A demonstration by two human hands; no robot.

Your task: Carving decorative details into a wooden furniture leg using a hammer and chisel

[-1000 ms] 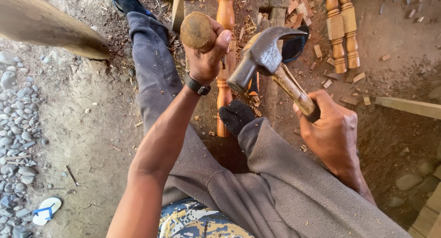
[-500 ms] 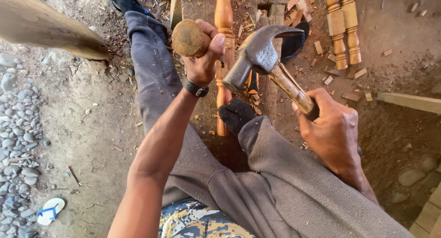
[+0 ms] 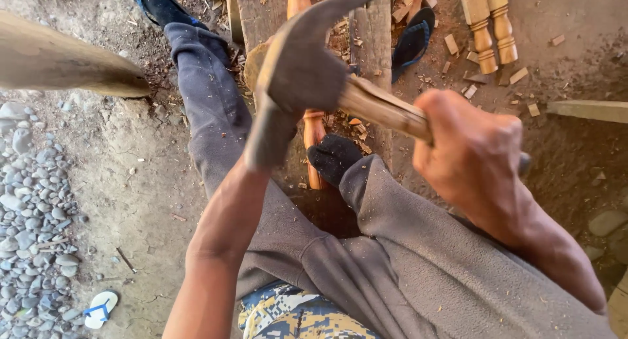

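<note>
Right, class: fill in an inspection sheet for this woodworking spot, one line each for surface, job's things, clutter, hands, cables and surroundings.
Surface: bare dirt ground, wooden plank across it.
Job's things: claw hammer raised close to the camera; turned wooden spindle between the legs.
Clutter: wood chips, two more turned pieces, sandal.
Hands: right hand grips the hammer handle; left hand hidden behind the hammer head.
Cables: nothing seen.
Surroundings: grey pebbles, large wooden beam.

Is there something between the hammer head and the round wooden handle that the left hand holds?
Nothing visible: the hammer in the right hand covers the left hand and most of the wooden handle from this view.
</note>
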